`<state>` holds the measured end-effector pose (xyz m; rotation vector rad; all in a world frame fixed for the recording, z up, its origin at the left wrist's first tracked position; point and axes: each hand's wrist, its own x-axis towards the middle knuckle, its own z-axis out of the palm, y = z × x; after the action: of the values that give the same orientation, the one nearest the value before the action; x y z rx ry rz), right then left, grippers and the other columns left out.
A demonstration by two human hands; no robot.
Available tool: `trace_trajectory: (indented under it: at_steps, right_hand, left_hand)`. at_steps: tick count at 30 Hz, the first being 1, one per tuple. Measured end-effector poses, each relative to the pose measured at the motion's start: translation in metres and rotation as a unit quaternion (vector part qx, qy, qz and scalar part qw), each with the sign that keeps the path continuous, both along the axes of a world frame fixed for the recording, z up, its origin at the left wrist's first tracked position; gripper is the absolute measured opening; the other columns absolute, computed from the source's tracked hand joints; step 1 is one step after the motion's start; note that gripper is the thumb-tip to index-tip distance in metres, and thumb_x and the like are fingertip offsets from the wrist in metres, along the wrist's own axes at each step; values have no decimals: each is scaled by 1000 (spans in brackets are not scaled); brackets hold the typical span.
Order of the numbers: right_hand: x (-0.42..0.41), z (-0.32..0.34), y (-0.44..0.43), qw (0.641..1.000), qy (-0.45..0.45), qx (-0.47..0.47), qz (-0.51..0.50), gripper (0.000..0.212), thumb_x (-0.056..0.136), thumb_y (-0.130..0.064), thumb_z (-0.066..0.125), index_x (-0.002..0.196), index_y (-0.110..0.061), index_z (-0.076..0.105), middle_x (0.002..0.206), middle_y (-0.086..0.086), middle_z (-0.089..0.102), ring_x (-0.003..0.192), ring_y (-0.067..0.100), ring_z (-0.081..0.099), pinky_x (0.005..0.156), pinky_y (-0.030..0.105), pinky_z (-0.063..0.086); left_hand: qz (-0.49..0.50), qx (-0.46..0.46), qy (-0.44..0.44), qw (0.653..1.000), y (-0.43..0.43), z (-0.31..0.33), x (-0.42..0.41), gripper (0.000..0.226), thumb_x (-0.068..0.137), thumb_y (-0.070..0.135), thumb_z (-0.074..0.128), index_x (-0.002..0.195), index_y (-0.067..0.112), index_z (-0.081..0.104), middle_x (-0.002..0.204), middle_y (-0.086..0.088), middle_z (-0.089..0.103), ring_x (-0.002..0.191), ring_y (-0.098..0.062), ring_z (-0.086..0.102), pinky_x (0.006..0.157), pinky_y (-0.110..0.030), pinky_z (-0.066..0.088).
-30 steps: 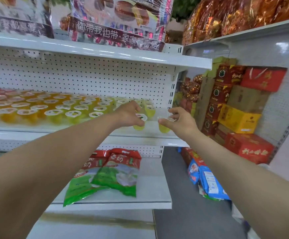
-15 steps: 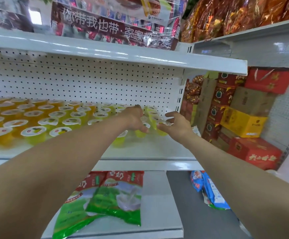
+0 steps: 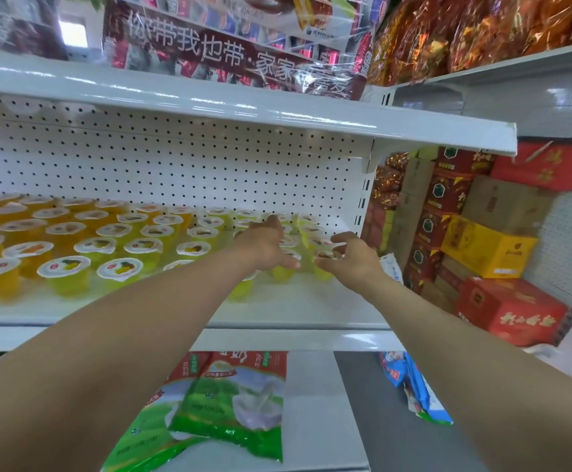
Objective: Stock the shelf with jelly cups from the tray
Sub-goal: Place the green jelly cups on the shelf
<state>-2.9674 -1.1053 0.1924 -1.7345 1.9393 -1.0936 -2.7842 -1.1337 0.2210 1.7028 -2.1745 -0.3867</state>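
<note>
Several rows of jelly cups [image 3: 121, 270] with white lids, orange at the left and yellow-green at the right, stand on the white middle shelf [image 3: 298, 315]. My left hand [image 3: 264, 247] reaches over the right end of the rows and holds a yellow-green jelly cup [image 3: 283, 273] from above, its fingers across the lid. Just to the right, my right hand [image 3: 352, 262] grips another yellow-green cup [image 3: 325, 256] by its rim, low over the shelf beside the last column. No tray is in view.
A white pegboard back panel [image 3: 209, 175] and an upper shelf [image 3: 277, 114] loaded with wrapped packs bound the space. Green snack bags [image 3: 230, 410] lie on the lower shelf. Red and yellow cartons [image 3: 489, 247] are stacked at the right, and blue bags [image 3: 414, 390] lie on the floor.
Both hands have moved deeper and lower onto the shelf with their cups, toward the right end of the rows. The view has come closer to the shelf.
</note>
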Motion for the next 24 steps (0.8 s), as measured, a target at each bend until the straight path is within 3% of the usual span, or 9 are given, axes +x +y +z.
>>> trace_trajectory:
  at_steps: [4,8,12,14,18,22,24]
  right_hand:
    - [0,1,1,1000,26,12,-7,58,83,-36,74,133,-19,50,120,5,63,94,17,55,82,29,49]
    - [-3,5,10,997,79,16,-4,65,86,-38,71,141,-16,44,134,8,56,117,24,55,91,31,45]
    - [-15,19,28,992,123,-1,-13,67,87,-38,70,142,-13,42,140,10,52,126,26,50,95,30,42]
    - [-22,29,40,990,139,-9,-17,67,86,-39,71,141,-13,43,138,11,52,125,27,50,95,32,43]
    - [-41,52,72,987,159,-27,-17,60,84,-42,72,132,-13,52,127,8,59,115,27,56,81,30,44]
    - [-57,71,114,983,177,-45,-25,56,84,-39,74,129,-12,54,118,10,63,105,30,62,86,39,53]
    - [-66,77,136,981,185,-53,-26,46,85,-35,73,121,-11,57,110,8,64,100,28,62,79,33,51]
  left_hand:
    - [19,-14,-6,1000,5,-3,-4,79,76,52,76,137,18,39,140,-1,48,131,-25,43,105,-41,39]
    - [48,-12,-36,998,10,-4,-10,89,74,58,74,143,18,35,145,-5,45,141,-30,31,108,-46,36]
    - [56,-41,-44,997,28,7,-17,87,76,55,74,143,14,36,143,-7,48,135,-32,38,103,-44,42]
    - [52,-57,-39,996,42,16,-21,81,77,54,74,139,14,41,139,-8,51,130,-32,43,101,-42,44]
    - [47,-75,-32,996,72,33,-32,76,77,50,75,136,15,43,135,-10,50,128,-32,40,99,-41,42]
    - [47,-88,-9,995,107,47,-49,72,77,44,77,134,17,43,134,-9,48,129,-31,38,99,-41,42]
    - [42,-89,5,995,126,51,-57,68,77,42,77,131,18,44,131,-10,48,127,-31,38,98,-41,42]
